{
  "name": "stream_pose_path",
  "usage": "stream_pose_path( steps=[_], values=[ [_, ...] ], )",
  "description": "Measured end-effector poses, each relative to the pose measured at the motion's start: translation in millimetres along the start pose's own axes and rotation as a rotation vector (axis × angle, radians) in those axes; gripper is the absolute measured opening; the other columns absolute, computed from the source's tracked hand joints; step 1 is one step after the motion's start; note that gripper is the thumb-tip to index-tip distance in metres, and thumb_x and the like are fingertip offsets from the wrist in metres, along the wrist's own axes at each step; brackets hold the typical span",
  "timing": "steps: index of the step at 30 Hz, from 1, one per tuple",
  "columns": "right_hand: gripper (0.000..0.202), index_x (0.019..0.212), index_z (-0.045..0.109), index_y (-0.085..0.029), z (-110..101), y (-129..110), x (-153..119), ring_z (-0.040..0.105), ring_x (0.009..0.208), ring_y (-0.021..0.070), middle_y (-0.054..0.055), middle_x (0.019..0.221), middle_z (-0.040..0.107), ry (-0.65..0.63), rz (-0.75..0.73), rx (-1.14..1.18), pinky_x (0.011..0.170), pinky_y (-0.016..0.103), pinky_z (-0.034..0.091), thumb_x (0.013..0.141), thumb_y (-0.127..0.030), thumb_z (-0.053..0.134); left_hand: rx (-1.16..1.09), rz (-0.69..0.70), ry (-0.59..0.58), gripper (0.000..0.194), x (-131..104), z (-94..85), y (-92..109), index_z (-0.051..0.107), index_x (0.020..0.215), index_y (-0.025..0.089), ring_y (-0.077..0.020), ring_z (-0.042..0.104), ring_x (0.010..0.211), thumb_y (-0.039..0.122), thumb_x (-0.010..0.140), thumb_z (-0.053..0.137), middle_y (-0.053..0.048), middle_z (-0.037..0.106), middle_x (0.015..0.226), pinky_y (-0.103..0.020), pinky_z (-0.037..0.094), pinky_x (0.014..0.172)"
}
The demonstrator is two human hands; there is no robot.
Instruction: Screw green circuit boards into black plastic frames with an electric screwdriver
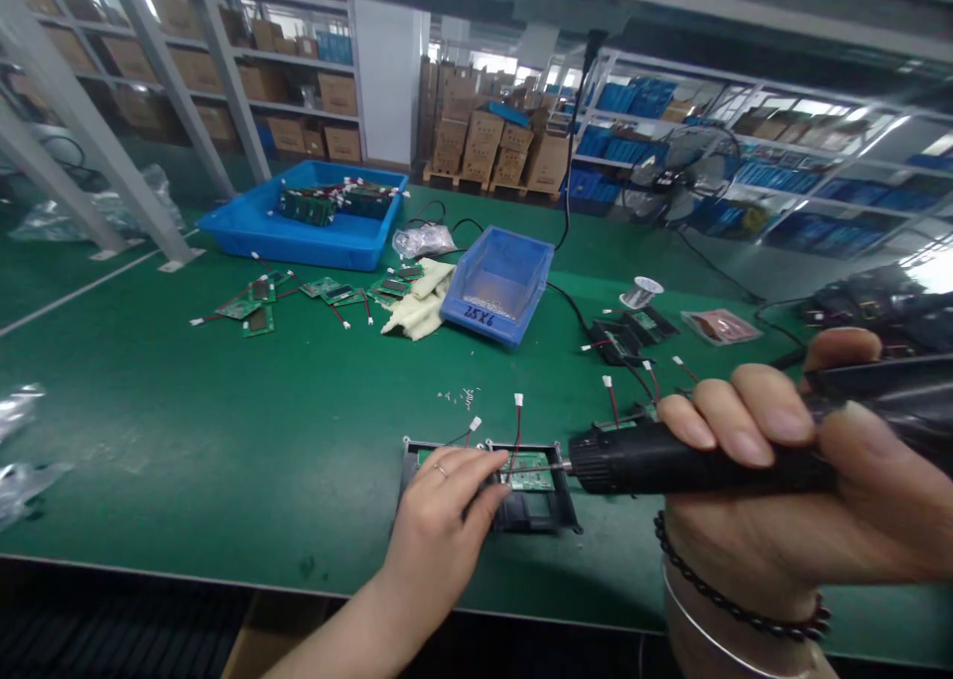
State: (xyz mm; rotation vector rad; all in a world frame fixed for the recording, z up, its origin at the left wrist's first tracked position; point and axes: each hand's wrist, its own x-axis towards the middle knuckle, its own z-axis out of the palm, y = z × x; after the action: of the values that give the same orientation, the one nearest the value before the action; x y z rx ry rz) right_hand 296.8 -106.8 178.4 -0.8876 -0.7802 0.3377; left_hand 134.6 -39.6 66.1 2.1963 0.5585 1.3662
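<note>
My right hand [774,461] is wrapped around a black electric screwdriver [655,461], held nearly level with its bit pointing left. The thin bit reaches over a green circuit board [532,473] that sits in a black plastic housing [570,510]. My left hand [443,505] has thumb and forefinger pinched together at the bit's tip; whatever is between them is hidden. Beneath that hand lies another black housing [408,456], mostly covered. A red-and-black lead with a white connector [519,400] rises from the board. Small loose screws [468,397] lie just beyond the housings.
A blue parts bin [454,307] marked 25X6 holds small screws. Behind it on the left, a large blue tray [298,254] holds circuit boards. Loose wired boards [258,320], a solder spool [641,293] and more black housings [617,341] lie on the green bench.
</note>
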Motion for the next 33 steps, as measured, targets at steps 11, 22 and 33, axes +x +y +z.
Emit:
stream_pose_path(
  steps=[11,22,33],
  values=[
    [0.026,0.102,0.068,-0.034,-37,-2,-16,0.013,0.042,0.0134,-0.007,0.058,0.026,0.020,0.022,0.112,0.040,0.033,0.017,0.078,-0.035,0.077,-0.168,-0.205,-0.024,0.024,-7,4.3,11,0.076,0.079,0.020,-0.0165,0.070,0.061,0.038,0.092,0.067,-0.002,0.073,0.066,-0.028,0.060,0.061],
    [0.029,0.101,0.063,-0.029,-45,-3,-19,0.013,0.042,0.0108,-0.009,0.059,0.023,0.132,0.029,0.177,0.038,0.029,0.026,0.076,-0.030,0.079,-0.216,-0.302,-0.142,0.034,-6,18.3,11,0.078,0.080,0.021,-0.0173,0.071,0.060,0.047,0.094,0.061,-0.003,0.075,0.067,-0.026,0.059,0.056],
    [0.036,0.113,0.060,-0.026,-52,27,-26,0.053,0.048,0.0148,-0.008,0.060,0.057,0.010,-0.149,-0.255,0.055,0.032,0.051,0.081,-0.015,0.071,0.362,0.158,-0.439,0.011,-20,59.5,-11,0.070,0.099,0.016,-0.0308,0.065,0.112,0.014,0.092,0.061,-0.013,0.073,0.109,-0.052,0.056,0.094]
  ],
)
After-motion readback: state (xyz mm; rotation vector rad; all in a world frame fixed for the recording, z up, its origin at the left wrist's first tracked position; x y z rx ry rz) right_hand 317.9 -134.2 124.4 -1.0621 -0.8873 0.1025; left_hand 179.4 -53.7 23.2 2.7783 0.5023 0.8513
